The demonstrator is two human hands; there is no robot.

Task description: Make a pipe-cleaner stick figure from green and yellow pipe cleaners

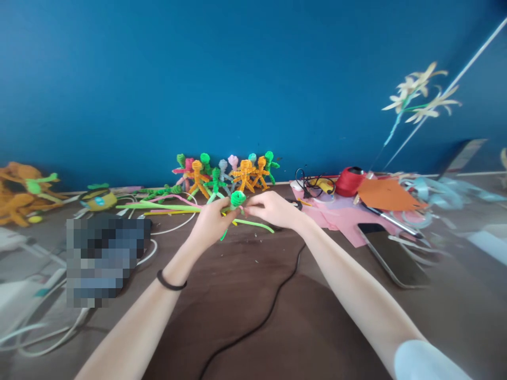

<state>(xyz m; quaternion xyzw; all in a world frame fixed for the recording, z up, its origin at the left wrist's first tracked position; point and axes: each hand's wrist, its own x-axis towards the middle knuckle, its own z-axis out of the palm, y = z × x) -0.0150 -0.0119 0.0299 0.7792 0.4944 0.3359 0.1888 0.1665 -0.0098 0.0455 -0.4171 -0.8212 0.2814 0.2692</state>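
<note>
fuzzy green ball (238, 198), spirally coiled

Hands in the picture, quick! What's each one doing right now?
Left hand: closed, holding the green fuzzy coil.
Right hand: pinched closed beside it; can't tell what, if anything, it holds.

A: How many hands do you have in front of you?
B: Two, your left hand (212, 221) and your right hand (273, 208), with one green coil (238, 198) between them.
A: And how many dolls (245, 170) are standing along your wall (253, 79)?
B: You can pick out eleven, though some overlap; three are orange.
A: What do you count to the right on your bench (336, 343)?
B: One phone (390, 256), one red spool (346, 183), one orange sheet (390, 194). Your pink papers (356, 227) overlap too much to count.
A: Wristbands?
B: You wear one black band (171, 286).
</note>
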